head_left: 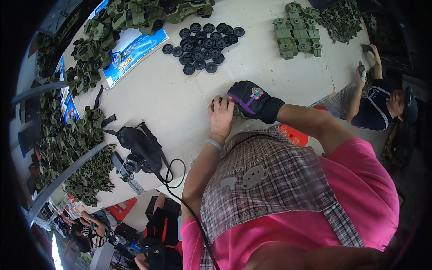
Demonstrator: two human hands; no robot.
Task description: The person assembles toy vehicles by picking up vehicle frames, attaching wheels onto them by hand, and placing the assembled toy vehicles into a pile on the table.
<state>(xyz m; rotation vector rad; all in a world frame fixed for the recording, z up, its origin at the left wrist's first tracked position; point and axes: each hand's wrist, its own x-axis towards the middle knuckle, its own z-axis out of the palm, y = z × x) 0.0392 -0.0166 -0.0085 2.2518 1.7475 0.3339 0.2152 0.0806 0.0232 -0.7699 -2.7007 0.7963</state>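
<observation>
Closest to us is a pink shirt (pixel 360 189), with a checked apron (pixel 283 193) over it. A black cord (pixel 196 216) runs up past the left arm. At the near edge of the table (pixel 150 94), the two hands meet over a green toy part (pixel 237 111). The left hand (pixel 221 118) is bare, and its fingers curl down over the part. The right hand (pixel 252 100) wears a black glove and is closed around the other side of it. The hands hide most of the part, so I can't tell just which bit it is or if it has a wheel on it. To the left of the hands sits a black bag (pixel 139 148). Past the hands, loose black wheels (pixel 198 55) lie in a pile. Left of the wheels, green toy trucks (pixel 135 18) with black wheels on them are heaped up, partly over a blue sheet (pixel 130 56). More green pieces (pixel 85 175) fill the left end. Over to the right, green truck bodies (pixel 297 33) sit close together, and I see no wheels on those. Behind them is a heap of little green bits (pixel 342 22). So the work looks part done: many trucks have wheels, but plenty of wheels and bodies are left over. Off to the right, another person (pixel 369 108) holds something up in each hand.
</observation>
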